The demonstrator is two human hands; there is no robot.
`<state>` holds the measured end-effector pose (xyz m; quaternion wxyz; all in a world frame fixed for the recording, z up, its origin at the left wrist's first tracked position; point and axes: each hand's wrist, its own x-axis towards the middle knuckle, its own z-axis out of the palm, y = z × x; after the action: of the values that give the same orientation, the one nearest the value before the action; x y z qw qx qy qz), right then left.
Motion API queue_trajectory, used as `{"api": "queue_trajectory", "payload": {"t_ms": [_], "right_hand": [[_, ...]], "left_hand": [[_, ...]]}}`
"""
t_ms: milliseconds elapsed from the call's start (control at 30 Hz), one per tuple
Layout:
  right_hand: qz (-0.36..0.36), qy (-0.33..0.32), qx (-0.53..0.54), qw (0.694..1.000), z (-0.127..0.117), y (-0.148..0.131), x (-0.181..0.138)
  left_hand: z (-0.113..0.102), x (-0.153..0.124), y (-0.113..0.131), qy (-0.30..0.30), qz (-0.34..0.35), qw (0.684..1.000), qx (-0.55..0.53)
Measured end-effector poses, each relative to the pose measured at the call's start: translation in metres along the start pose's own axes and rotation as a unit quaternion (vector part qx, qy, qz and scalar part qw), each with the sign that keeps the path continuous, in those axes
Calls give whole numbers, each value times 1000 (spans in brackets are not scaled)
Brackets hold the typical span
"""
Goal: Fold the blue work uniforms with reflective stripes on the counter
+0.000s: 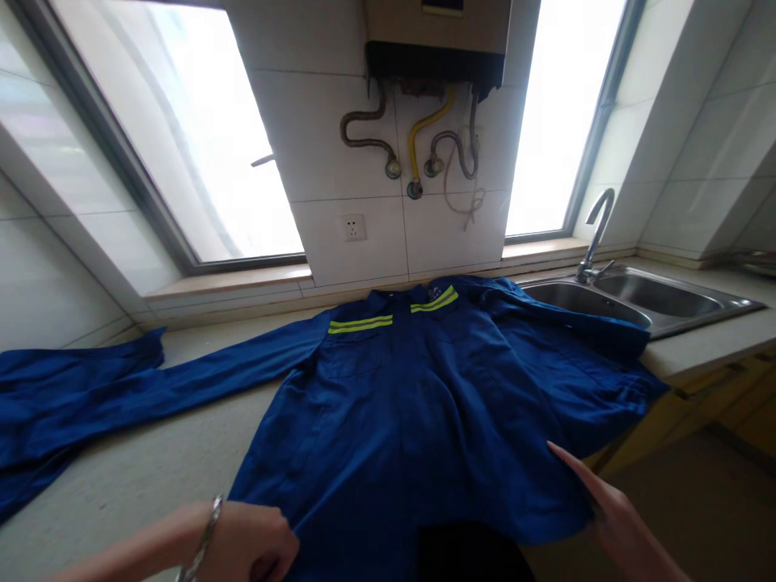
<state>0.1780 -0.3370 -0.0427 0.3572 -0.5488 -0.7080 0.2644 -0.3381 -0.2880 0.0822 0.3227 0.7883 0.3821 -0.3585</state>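
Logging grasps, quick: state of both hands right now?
Left hand: curled at the blue jacket's lower edge; whether it grips cannot be told.
Right hand: partly extended at the jacket's edge; grip unclear.

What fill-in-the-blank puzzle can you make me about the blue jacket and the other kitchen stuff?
1. The long-sleeved blue cloth jacket has ____ separate yellow-and-grey striped bands on its chest.
2. A silver metal bracelet shows just behind the person's ____ hand.
3. Below the tan wall-mounted box, the middle of the three thick hoses is ____.
4. The curved chrome faucet stands on the picture's ____ side.

Missing words: two; left; yellow; right.
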Motion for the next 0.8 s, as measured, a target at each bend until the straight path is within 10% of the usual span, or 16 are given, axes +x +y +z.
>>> {"api": "queue_trajectory", "payload": {"t_ms": [67,267,533,700,800], "right_hand": [[-1,52,-6,999,0,4,-2],[-89,92,-143,981,-12,-22,-1],[-138,119,-258,949,-34,6,-14],[-29,-34,-58,997,-36,25,-6],[71,-180,97,976,-54,22,5]], "left_hand": [[-13,4,18,18,-17,999,32],[-41,42,97,377,104,895,215],[-43,84,82,304,218,900,222],[-49,70,82,278,238,914,173],[-53,63,87,265,239,925,131]]}}
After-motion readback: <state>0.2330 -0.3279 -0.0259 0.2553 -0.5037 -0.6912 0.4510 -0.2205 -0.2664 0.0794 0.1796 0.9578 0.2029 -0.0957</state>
